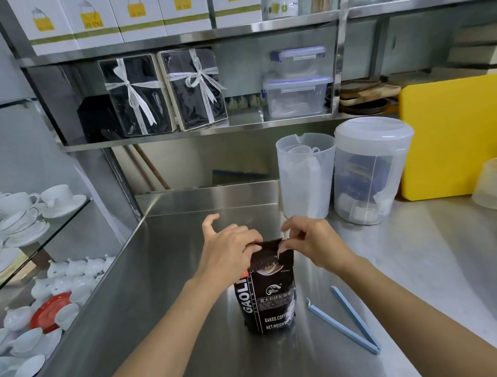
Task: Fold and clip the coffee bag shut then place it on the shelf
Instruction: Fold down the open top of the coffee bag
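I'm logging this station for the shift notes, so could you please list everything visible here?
coffee bag: one, black, upright on steel counter
bag clip: one, light blue, open, on the counter right of bag
pitchers: two, clear plastic, back of counter
cutting board: one, yellow, against wall
gift boxes: two, black, ribboned, lower shelf
lidded containers: two, clear, stacked
white cartons: five, top shelf
cups and saucers: many, white, glass shelf
left hand: pinching bag top
right hand: pinching bag top

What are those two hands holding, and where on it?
Both hands, left and right, pinch the top edge of the upright coffee bag. The blue clip lies unheld.
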